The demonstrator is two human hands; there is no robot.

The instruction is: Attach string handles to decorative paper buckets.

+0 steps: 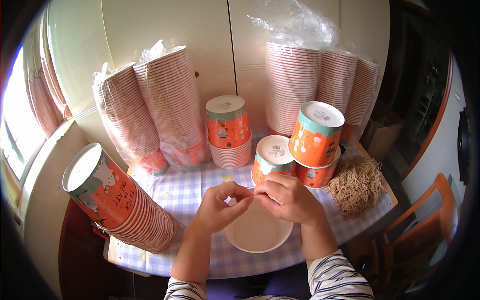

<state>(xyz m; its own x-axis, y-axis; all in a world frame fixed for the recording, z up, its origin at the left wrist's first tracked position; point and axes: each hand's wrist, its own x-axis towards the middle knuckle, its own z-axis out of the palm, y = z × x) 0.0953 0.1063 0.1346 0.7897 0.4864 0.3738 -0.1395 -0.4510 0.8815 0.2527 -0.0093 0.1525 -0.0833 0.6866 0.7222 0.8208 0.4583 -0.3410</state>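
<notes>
Both hands meet over a white-lined paper bucket (pixel 257 232), which stands mouth up near the table's front edge. My left hand (pixel 222 205) is closed in a pinch, and the fingertips of my right hand (pixel 285 197) pinch right beside it. Something thin seems to be between the fingertips, too small to make out. Just beyond the hands sits an upside-down orange and green paper bucket (pixel 275 147). Another upturned bucket (pixel 316 135) rests on top of its neighbour (pixel 317 175). A tangled heap of tan cords (pixel 356 187) lies to the right.
On the left leans a tall stack of nested buckets (pixel 125 205). Plastic-wrapped stacks stand at the back left (pixel 167 95) and back right (pixel 292 85), with a shorter stack (pixel 228 130) between them. A checked cloth (pixel 200 255) covers the table; a wooden chair (pixel 420 235) is at right.
</notes>
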